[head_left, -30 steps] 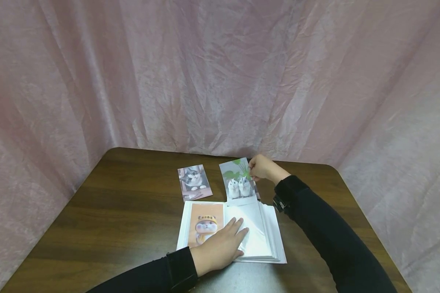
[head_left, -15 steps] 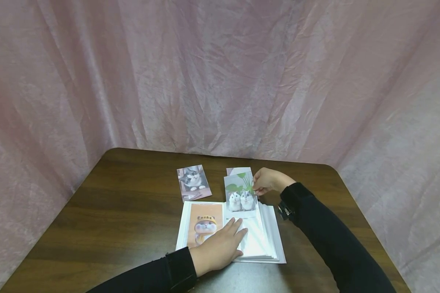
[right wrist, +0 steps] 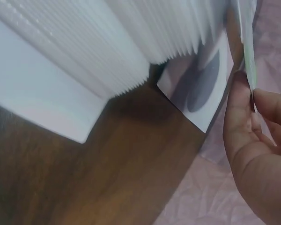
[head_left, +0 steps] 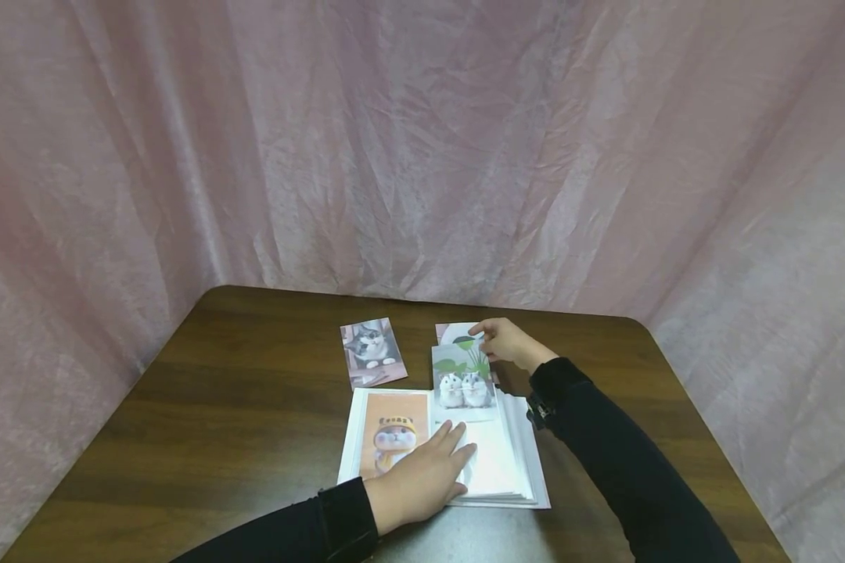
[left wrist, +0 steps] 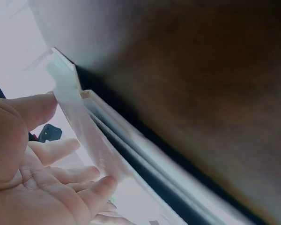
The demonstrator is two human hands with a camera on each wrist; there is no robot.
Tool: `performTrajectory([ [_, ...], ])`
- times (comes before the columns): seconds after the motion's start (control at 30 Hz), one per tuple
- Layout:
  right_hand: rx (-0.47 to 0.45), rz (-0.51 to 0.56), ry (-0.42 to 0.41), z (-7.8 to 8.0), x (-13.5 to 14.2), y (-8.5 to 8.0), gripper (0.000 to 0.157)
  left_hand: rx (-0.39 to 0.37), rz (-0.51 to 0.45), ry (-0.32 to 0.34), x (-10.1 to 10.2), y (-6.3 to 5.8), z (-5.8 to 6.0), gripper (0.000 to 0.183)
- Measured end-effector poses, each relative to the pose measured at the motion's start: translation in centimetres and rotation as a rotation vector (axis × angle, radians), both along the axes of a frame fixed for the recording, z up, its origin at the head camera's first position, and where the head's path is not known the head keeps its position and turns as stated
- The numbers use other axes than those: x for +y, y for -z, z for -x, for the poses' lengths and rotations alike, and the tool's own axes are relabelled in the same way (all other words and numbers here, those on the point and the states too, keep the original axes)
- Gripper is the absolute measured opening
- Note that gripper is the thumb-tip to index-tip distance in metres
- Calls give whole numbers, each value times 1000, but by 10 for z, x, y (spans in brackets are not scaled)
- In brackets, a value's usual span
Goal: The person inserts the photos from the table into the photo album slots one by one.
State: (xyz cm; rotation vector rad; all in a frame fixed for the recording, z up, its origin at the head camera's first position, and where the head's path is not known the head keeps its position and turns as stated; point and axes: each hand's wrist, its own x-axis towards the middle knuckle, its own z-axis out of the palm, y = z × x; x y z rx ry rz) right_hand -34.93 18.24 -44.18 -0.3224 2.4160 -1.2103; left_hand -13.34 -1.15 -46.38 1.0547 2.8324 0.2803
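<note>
An open white photo album (head_left: 489, 469) lies on the table, with a cartoon picture (head_left: 404, 408) in its left page. My left hand (head_left: 422, 478) rests with its fingers spread across the middle and right page. At the top of that right page, a photo of two small white-and-grey animals with green leaves (head_left: 462, 387) sits partly within the clear sleeve, its upper part sticking out. My right hand (head_left: 510, 344) is at its upper right; in the right wrist view thumb and finger pinch the photo's thin edge (right wrist: 251, 70). The photo's lower edge shows through the sleeve.
Behind the animal photo, another photo (head_left: 454, 332) lies on the table, mostly covered. A cat photo (head_left: 373, 350) lies to its left, beyond the album's top edge. The brown wooden table (head_left: 239, 407) ends at a pink curtain (head_left: 422, 156).
The animal photo has come down toward me, deeper into the sleeve, uncovering the photo behind. My right hand moved down with it, then shifted left toward its top edge. My left hand stays put.
</note>
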Motion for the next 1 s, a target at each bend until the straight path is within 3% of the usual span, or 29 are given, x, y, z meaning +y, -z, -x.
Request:
performTrajectory([
  [0.3,-38,29,-3,-6,0,1,32,17,1,0,1,1,1,58],
  [0.67,-104,34,-111,-28,6,-5,31,6,-11,-12,1,4,2,61],
  [0.87,-67,-8,-157,-37,11,-5,26,11,-19,-1,1,3,2,61],
  [1.0,37,-58,-202,-37,9,-2,20,7,-23,8,1,1,1,62],
])
